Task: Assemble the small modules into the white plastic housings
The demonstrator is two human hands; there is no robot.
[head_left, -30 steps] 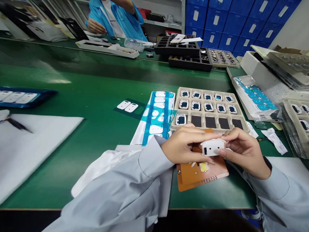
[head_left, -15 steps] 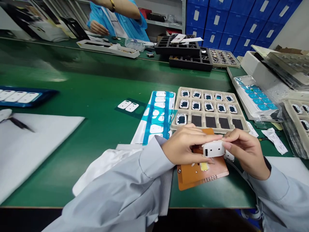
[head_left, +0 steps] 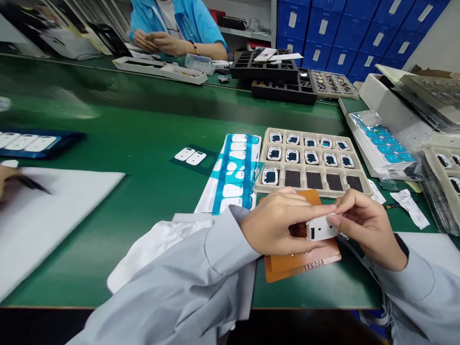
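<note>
Between my two hands is a small white plastic housing (head_left: 321,228), its side with a dark slot and two small holes turned toward me. My left hand (head_left: 280,223) grips it from the left, fingers along its top and thumb below. With thumb and forefinger, my right hand (head_left: 364,223) pinches its right end. Under the hands lies an orange jig plate (head_left: 287,270) with printed characters, partly covered. Just beyond is a beige compartment tray (head_left: 258,188) holding several similar housings with dark centres. Left of it rests a sheet of blue-and-white adhesive pieces (head_left: 233,177).
A small sheet with two white stickers (head_left: 190,155) lies further left. White foam (head_left: 86,201) covers the left side, with another person's hand (head_left: 5,179) and dark tweezers (head_left: 34,183). A bag of blue pieces (head_left: 386,143) and stacked trays (head_left: 442,182) stand right. A co-worker (head_left: 172,33) sits opposite.
My hands and the white housing have shifted slightly right, the left covering more of the jig plate. The co-worker opposite has lowered an arm, and another person's hand has appeared at the left edge.
</note>
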